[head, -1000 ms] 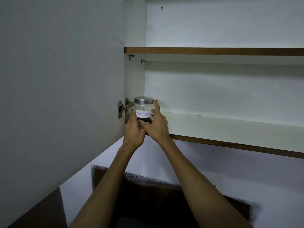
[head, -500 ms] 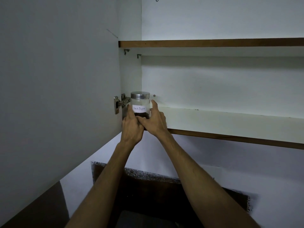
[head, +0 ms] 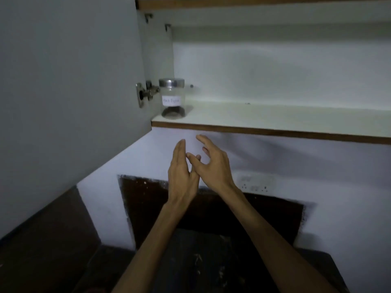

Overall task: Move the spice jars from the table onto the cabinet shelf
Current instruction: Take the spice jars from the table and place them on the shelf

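Note:
A clear glass spice jar (head: 172, 98) with a metal lid and a white handwritten label stands upright at the far left end of the white cabinet shelf (head: 275, 121), dark spice in its bottom. Both hands hang below the shelf edge, apart from the jar. My left hand (head: 182, 174) is flat with fingers pointing up. My right hand (head: 211, 163) is beside it, fingers spread and loosely curled, touching the left one. Neither hand holds anything.
The open cabinet door (head: 69, 81) stands at the left on a metal hinge (head: 146, 94). A second shelf (head: 254, 2) runs above. Below are a white wall with a socket plate (head: 256, 183) and a dark counter (head: 190, 261).
Both hands have let go of the jar and dropped below the shelf edge. The jar stays standing on the shelf. The view has tilted downward.

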